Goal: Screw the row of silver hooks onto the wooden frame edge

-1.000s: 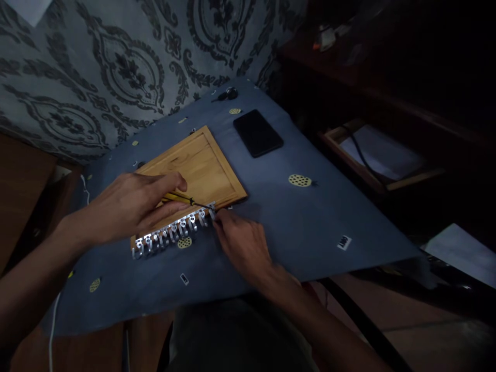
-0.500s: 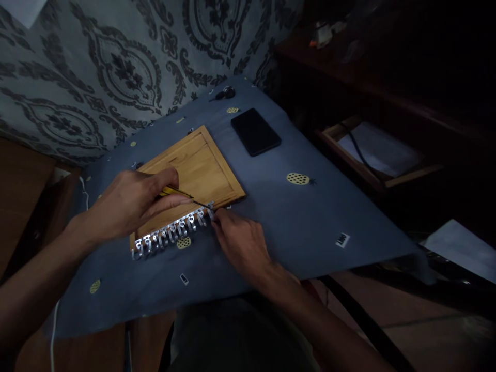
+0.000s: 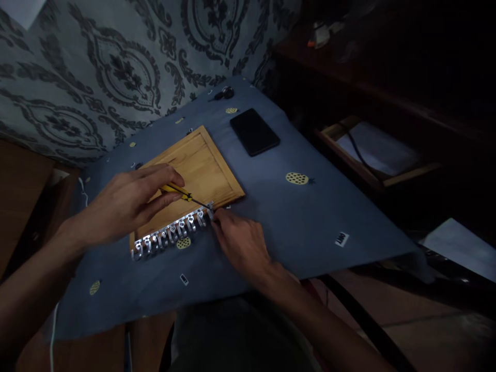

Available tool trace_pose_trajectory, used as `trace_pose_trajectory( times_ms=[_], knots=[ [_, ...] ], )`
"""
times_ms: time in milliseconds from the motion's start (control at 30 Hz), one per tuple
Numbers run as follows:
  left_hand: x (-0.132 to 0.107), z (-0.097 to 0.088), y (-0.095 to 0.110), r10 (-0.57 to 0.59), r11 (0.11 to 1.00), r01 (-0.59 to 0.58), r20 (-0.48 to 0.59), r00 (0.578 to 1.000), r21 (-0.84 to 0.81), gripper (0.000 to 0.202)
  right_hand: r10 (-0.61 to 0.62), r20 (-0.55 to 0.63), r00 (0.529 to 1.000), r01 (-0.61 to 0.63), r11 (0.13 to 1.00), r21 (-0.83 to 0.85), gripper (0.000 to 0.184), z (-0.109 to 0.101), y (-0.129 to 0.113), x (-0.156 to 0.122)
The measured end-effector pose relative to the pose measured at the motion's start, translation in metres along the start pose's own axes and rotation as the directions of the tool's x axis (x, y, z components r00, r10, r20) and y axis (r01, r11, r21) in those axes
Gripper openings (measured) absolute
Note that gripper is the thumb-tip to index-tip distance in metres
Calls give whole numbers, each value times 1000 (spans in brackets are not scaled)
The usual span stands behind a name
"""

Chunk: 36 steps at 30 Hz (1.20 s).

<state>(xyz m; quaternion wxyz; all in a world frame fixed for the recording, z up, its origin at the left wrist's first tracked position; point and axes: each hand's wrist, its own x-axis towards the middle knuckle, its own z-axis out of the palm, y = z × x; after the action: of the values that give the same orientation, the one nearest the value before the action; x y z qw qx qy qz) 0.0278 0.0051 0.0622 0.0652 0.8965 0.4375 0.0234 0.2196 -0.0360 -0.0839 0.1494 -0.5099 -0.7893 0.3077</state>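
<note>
A wooden board (image 3: 201, 165) lies on a table covered with a blue cloth (image 3: 294, 222). Along its near edge runs a metal rail of several silver hooks (image 3: 170, 232). My left hand (image 3: 127, 204) is closed round a yellow-handled screwdriver (image 3: 180, 192), whose thin tip points at the right end of the rail. My right hand (image 3: 240, 243) lies on the cloth beside that end, with its fingertips pinched at the last hook.
A black phone (image 3: 253, 132) lies on the cloth beyond the board, with a small dark object (image 3: 225, 94) near the patterned wall. An open wooden drawer (image 3: 372, 155) holding papers and a cable stands in the dark to the right. A white cable (image 3: 52, 330) hangs at the left.
My left hand has lifted slightly, so more of the yellow handle shows. The right hand and the hook rail stay where they were.
</note>
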Motion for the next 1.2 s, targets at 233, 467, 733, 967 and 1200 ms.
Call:
trace_pose_trajectory(
  times_ms=[233, 467, 733, 967, 1200],
  knots=[
    [4, 26, 20, -207, 943, 153, -164, 964, -295, 21, -26, -44, 999, 26, 1000, 2, 20, 1, 1, -1],
    [31, 72, 48, -551, 495, -51, -359, 754, -867, 23, -22, -44, 999, 23, 1000, 11, 18, -1, 0, -1],
    [51, 71, 43, -501, 321, -130, -284, 818, -938, 20, 5, -20, 1000, -5, 1000, -19, 23, 0, -1, -1],
    [37, 65, 40, -550, 487, -44, -345, 761, -872, 20, -9, -9, 1000, 9, 1000, -5, 24, -1, 0, -1],
    [39, 66, 45, -594, 404, -93, -339, 729, -910, 16, -37, -59, 998, 37, 999, -1, 21, 2, 2, -2]
  ],
)
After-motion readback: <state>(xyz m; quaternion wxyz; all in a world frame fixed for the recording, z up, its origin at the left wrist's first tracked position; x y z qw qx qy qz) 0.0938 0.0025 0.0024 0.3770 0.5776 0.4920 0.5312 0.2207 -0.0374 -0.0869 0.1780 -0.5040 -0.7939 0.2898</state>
